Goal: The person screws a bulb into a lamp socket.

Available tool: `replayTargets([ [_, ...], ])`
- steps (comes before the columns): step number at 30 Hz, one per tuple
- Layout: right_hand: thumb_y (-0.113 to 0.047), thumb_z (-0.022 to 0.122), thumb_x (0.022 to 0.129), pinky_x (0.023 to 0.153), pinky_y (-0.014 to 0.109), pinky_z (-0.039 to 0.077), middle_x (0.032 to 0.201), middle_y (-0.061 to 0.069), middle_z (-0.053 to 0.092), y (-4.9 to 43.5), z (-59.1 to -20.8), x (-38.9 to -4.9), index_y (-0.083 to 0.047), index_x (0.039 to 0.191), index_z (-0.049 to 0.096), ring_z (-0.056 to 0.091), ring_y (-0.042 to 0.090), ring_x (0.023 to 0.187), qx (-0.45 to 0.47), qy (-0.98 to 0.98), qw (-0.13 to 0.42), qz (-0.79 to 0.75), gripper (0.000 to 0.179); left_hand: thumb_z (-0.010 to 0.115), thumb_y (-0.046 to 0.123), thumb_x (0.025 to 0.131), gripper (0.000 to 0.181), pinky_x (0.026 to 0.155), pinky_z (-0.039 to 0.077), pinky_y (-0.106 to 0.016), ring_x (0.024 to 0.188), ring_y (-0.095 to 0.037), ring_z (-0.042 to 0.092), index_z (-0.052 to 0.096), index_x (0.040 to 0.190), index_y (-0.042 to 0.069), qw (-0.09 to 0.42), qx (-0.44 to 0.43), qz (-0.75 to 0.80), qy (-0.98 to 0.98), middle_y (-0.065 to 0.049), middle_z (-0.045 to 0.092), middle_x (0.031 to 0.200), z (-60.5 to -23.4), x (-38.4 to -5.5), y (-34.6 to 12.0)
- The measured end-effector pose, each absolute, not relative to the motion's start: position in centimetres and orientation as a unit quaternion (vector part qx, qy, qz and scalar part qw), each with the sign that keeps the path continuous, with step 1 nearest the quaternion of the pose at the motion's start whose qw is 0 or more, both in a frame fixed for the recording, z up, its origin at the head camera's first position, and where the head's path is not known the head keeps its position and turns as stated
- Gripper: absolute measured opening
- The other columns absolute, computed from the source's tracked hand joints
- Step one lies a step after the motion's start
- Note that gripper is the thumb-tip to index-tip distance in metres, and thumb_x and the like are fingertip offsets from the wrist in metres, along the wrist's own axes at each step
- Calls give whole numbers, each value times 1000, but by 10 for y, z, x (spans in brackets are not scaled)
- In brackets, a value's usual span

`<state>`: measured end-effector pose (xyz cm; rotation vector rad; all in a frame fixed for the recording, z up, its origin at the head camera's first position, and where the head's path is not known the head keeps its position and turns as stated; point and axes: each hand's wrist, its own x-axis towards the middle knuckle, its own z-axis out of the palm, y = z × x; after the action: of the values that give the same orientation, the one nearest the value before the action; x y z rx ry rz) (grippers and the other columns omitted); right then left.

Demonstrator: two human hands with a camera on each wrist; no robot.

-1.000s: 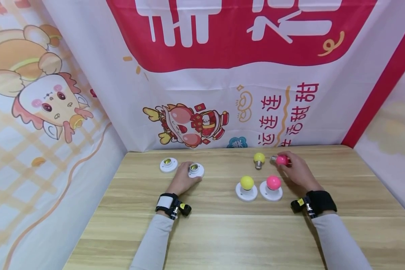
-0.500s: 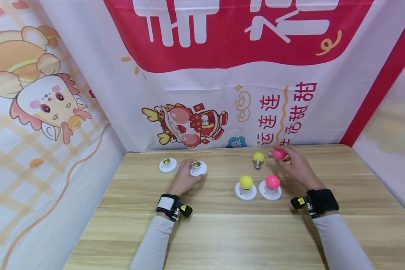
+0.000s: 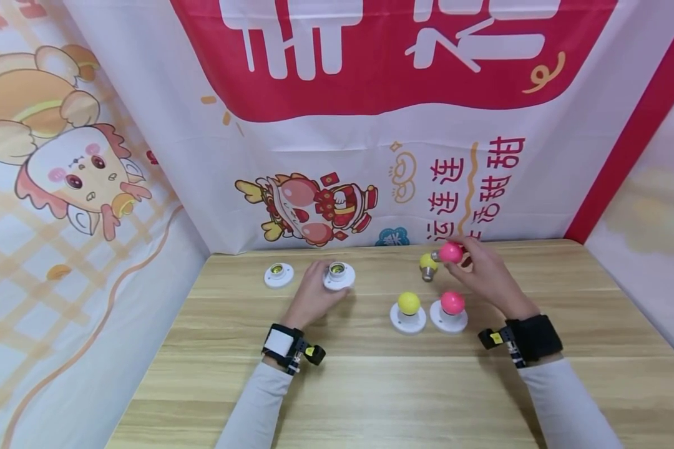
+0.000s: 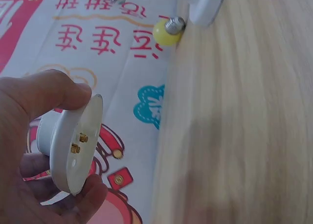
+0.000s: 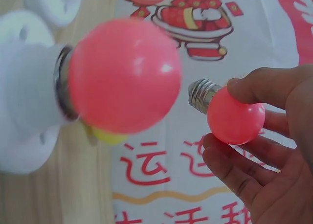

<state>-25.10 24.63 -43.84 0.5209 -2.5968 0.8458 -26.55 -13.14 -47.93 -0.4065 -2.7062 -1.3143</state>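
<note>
Gripping a white socket [image 3: 343,280] by its rim, the left hand [image 3: 312,298] exposed its mouth; the right hand [image 3: 487,277] pinched a pink bulb [image 3: 451,252] by its globe, apparently so its thread stood clear. A yellow bulb [image 3: 426,264] lay just left of that hand; a second socket [image 3: 279,279] sat left of the other.

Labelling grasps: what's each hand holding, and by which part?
Left hand: white socket, by its base's rim. Right hand: pink bulb, by its globe.

The held bulb [image 5: 234,117] is pink, its base [image 5: 202,95] silver. The held socket [image 4: 59,153] is white, the table [image 3: 382,393] streaked tan.
</note>
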Motion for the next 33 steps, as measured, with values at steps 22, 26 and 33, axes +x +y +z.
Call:
replayTargets([
  [22,-4,85,88,75,34,61,132,13,69,210,-403,-219,-2,140,62,65,21,103,272,-886,251,279,56,89,22,84,77,120,47,-55,140,-33,53,53,150,5,64,-206,-426,-879,-16,54,153,-452,-236,-104],
  [26,-4,87,87,75,36,64,135,14,67,203,-397,-214,-2,141,62,66,22,105,288,-881,260,270,60,90,17,84,74,120,47,-57,140,-35,53,55,148,3,69,-223,-434,-870,-17,55,152,-451,-233,-98],
  [33,-7,89,85,81,39,66,134,13,69,191,-390,-205,-2,142,60,66,21,108,313,-876,259,259,64,90,16,82,73,121,47,-51,140,-32,54,56,145,2,81,-262,-427,-861,-16,56,150,-453,-227,-90],
])
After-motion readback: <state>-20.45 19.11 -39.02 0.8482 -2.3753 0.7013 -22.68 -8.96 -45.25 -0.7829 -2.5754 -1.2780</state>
